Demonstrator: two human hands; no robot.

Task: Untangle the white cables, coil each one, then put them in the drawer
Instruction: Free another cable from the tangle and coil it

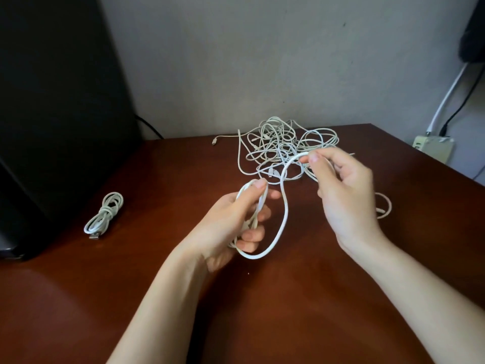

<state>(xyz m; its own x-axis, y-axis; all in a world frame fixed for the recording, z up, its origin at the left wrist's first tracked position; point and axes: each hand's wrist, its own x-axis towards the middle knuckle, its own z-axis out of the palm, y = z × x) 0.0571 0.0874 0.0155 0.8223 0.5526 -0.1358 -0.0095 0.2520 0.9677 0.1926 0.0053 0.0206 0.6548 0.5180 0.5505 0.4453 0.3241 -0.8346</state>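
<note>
Cable [285,216], white and thick, is held at the centre of the frame between two hands, just above the brown table [157,298]. Several turns of it are gathered in the left hand [231,227], whose fingers are curled round the bundle, with the thumb laid on its top. From that bundle a single open loop is hung downward and carried up to the right hand [343,190], where it is pinched between thumb and forefinger; the other fingers of that hand are loosely bent. Whether this cable runs on into the heap behind cannot be told.

A tangle of white cables [275,143] is spread on the far part of the table, at upper centre, close to the grey wall [236,61]. A plug end [215,141] is stretched out from its left side. A small white loop [385,206] is seen to the right of the right hand, partly hidden by the wrist.

At the left of the frame a coiled cable [105,212] is laid flat on the table, well apart from the tangle. The upper left is filled by a large black object [52,101]. At the right edge a pale power strip [433,148] is seen, with a white and a black cord led up the wall.
</note>
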